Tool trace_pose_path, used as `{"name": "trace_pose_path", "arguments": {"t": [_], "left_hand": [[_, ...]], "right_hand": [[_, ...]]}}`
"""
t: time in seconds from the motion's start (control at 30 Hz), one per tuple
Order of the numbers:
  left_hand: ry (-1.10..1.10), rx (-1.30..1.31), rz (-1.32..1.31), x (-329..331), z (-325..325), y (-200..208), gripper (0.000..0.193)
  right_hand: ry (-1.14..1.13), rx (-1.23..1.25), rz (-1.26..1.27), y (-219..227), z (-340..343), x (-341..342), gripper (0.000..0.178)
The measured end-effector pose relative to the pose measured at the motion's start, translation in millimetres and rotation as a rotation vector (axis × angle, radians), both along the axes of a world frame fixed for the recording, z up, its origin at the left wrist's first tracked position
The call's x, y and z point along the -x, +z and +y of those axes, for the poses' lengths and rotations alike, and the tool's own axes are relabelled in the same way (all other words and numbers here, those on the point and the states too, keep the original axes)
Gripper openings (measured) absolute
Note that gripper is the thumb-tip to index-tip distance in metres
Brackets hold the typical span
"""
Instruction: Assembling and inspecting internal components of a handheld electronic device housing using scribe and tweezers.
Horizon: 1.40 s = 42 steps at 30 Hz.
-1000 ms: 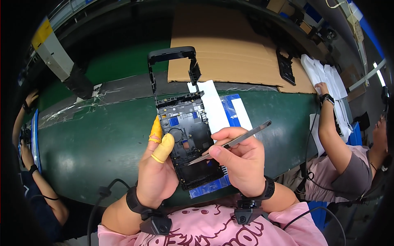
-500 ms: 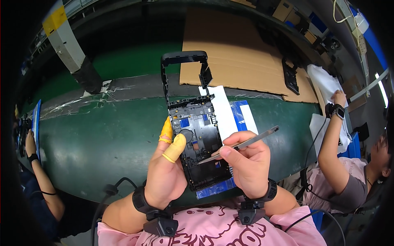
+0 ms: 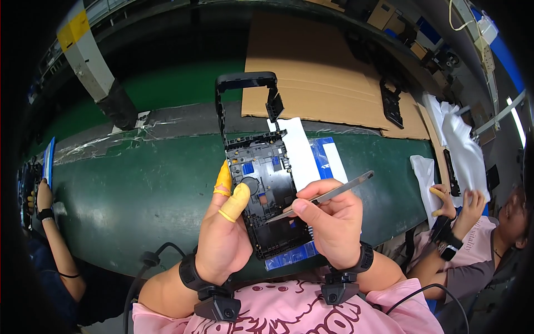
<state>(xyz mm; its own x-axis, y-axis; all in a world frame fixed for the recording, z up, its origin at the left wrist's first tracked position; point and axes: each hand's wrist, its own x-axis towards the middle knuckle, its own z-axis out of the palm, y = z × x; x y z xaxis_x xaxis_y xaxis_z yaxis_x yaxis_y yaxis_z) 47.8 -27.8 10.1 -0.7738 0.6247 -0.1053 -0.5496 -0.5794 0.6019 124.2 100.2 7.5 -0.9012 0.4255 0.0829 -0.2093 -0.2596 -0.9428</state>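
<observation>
A black plastic device housing (image 3: 272, 183), with an open handle frame at its far end, is tilted up above the table. Along its left edge, my left hand (image 3: 225, 234) grips it, with yellow finger cots on the thumb and a finger behind. Metal tweezers (image 3: 339, 191) are pinched between the thumb and fingers of my right hand (image 3: 335, 228). Their tip touches or hovers just over the lower inside of the housing; I cannot tell which. Beneath the housing lie blue film sheets (image 3: 292, 255) and a white sheet (image 3: 302, 147).
The green table (image 3: 139, 200) carries a large cardboard sheet (image 3: 311, 72) at the back, with another black frame (image 3: 392, 103) on it. At right, a co-worker's hands (image 3: 459, 211) handle white wrapping (image 3: 459, 145). Another person's hand (image 3: 44, 196) is at far left. A post (image 3: 94, 67) stands back left.
My hands, the housing and the tweezers have shifted very slightly left. At right, the co-worker's arms have come lower and the white wrapping is lifted, uncovering a black part.
</observation>
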Motion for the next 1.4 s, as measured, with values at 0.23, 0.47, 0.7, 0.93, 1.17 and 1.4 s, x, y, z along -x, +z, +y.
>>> {"name": "trace_pose_path", "arguments": {"t": [0.23, 0.47, 0.7, 0.93, 1.17, 1.4], "left_hand": [[-0.062, 0.06, 0.128, 1.2, 1.8, -7.3, 0.083], [0.007, 0.062, 0.133, 3.6, -3.7, -2.5, 0.095], [0.172, 0.016, 0.089, 9.7, -8.7, 4.0, 0.064], [0.191, 0.102, 0.016, 11.4, 0.9, -4.7, 0.045], [0.133, 0.048, 0.047, 10.3, 1.4, -4.8, 0.04], [0.032, -0.017, -0.062, 9.0, 3.9, -2.5, 0.039]], "right_hand": [[-0.022, -0.012, 0.004, 3.1, 2.8, -0.2, 0.014], [-0.21, 0.09, 0.055, 3.3, 40.4, -8.9, 0.013], [-0.177, -0.136, -0.248, -29.0, 46.9, -36.2, 0.016], [-0.212, -0.147, -0.219, -42.0, 47.5, -39.7, 0.017], [-0.192, -0.163, -0.245, -41.3, 45.0, -38.8, 0.016], [-0.172, -0.131, -0.252, -40.7, 45.8, -38.5, 0.016]]}}
